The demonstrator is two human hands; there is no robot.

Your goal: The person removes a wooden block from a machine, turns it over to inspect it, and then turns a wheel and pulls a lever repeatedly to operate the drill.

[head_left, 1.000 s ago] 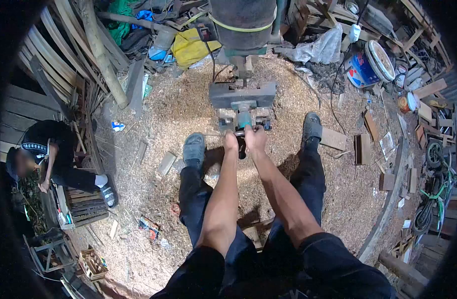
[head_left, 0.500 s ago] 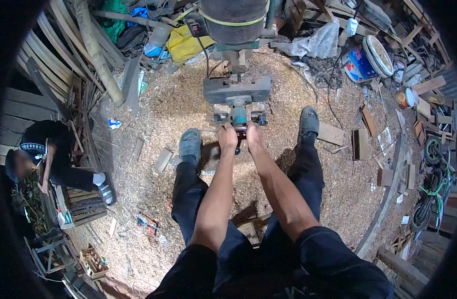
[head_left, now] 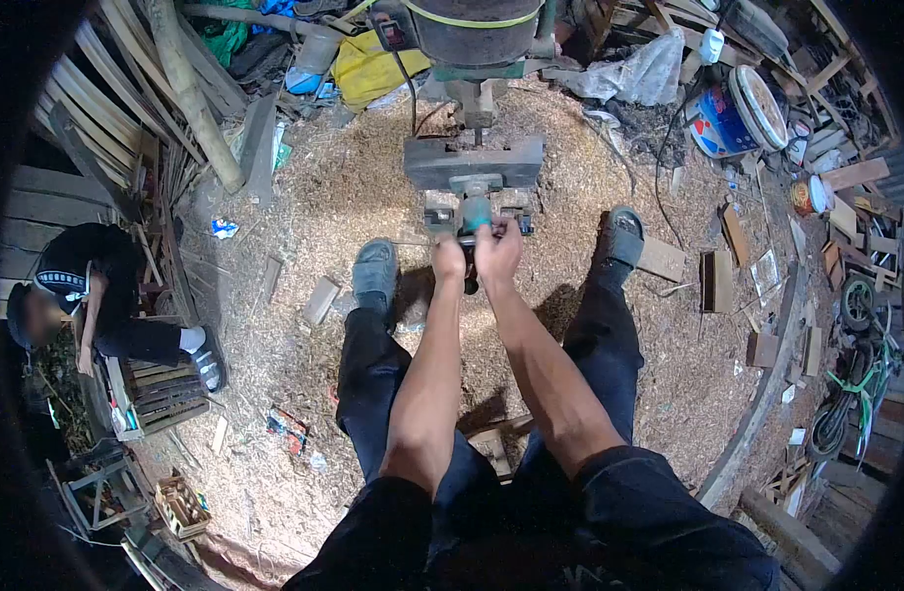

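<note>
Between my feet stands a machine vise [head_left: 477, 212] with a teal body, below the motor housing [head_left: 477, 37] and the vertical bit [head_left: 478, 136] of a drill press. A dark wooden block [head_left: 472, 165] lies crosswise on the far side of the vise. At its near end is a handwheel [head_left: 468, 239] with a black knob [head_left: 471, 287]. My left hand [head_left: 449, 258] is closed on the wheel's left side. My right hand [head_left: 498, 253] is closed on its right side, fingers curled up near the teal body; both hands partly hide the wheel.
Sawdust and wood offcuts [head_left: 321, 300] cover the floor. At left a seated person [head_left: 97, 286] bends beside a slatted crate [head_left: 166, 399]. A paint bucket [head_left: 723, 118] stands at back right, beside a hanging cable [head_left: 659, 167]. A small bike [head_left: 846, 384] is at far right.
My right hand has shifted slightly up and left, its fingers now higher near the teal body. My left hand stays at the wheel. The view has tilted a little.
</note>
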